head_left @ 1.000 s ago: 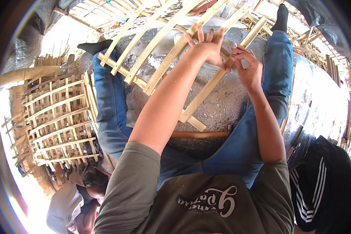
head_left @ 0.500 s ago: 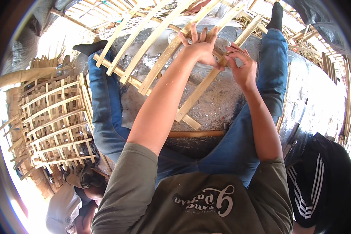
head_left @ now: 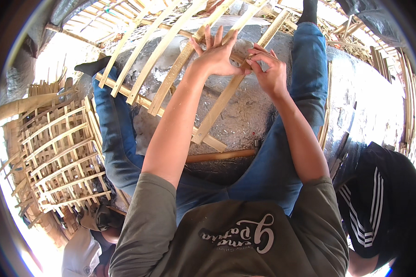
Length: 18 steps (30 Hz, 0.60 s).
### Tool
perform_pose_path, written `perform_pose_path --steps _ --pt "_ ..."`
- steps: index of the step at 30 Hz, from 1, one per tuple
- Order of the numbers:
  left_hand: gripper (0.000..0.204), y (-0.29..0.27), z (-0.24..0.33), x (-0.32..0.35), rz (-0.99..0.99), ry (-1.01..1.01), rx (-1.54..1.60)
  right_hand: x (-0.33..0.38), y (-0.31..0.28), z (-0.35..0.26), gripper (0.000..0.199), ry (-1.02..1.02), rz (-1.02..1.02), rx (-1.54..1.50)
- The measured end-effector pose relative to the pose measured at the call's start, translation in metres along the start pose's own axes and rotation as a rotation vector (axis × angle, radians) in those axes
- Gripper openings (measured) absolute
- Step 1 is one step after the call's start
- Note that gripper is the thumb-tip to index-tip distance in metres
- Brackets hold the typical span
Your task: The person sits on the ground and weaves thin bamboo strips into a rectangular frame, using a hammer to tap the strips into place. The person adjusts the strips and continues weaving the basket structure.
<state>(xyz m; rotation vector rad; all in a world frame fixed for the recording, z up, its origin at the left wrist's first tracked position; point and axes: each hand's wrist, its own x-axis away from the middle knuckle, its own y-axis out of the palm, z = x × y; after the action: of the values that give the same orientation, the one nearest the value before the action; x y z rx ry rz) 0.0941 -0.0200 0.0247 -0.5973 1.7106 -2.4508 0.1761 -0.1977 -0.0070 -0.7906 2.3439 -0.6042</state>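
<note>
A bamboo lattice (head_left: 171,76) of several pale slats joined by crosspieces lies slanted between my outstretched legs. My left hand (head_left: 216,59) rests over it with the fingers spread, its thumb stretched toward a crossing on the rightmost long slat (head_left: 221,107). At that same crossing my right hand (head_left: 270,74) has thumb and index finger pinched together. Whatever is between those fingertips is too small to make out. The near crosspiece (head_left: 157,107) runs under the slats' lower ends, and small dark fastener spots show on some joints.
Woven bamboo panels (head_left: 62,152) are stacked at the left. Beneath the lattice is a worn grey sheet (head_left: 245,120), with a wooden bar (head_left: 222,155) near my lap. People sit close by: a black sleeve with white stripes (head_left: 379,198) at right, a pale cap (head_left: 81,251) at lower left.
The whole view has shifted, so the lattice and my legs appear a little farther left and higher. Both hands stay at the same crossing, with little change in the fingers.
</note>
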Motion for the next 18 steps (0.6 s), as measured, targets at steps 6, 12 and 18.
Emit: perform_pose_path --steps 6,12,18 --pt "0.109 0.004 -0.002 0.008 0.166 0.069 0.144 0.000 0.000 0.001 0.005 -0.027 0.007 -0.008" --pt "0.069 0.005 -0.013 0.005 0.219 0.144 0.326 0.001 0.000 -0.001 0.005 -0.011 0.009 -0.025" --pt "0.059 0.005 -0.011 0.006 0.265 0.139 0.375 0.004 0.000 -0.001 0.005 0.021 -0.009 -0.068"
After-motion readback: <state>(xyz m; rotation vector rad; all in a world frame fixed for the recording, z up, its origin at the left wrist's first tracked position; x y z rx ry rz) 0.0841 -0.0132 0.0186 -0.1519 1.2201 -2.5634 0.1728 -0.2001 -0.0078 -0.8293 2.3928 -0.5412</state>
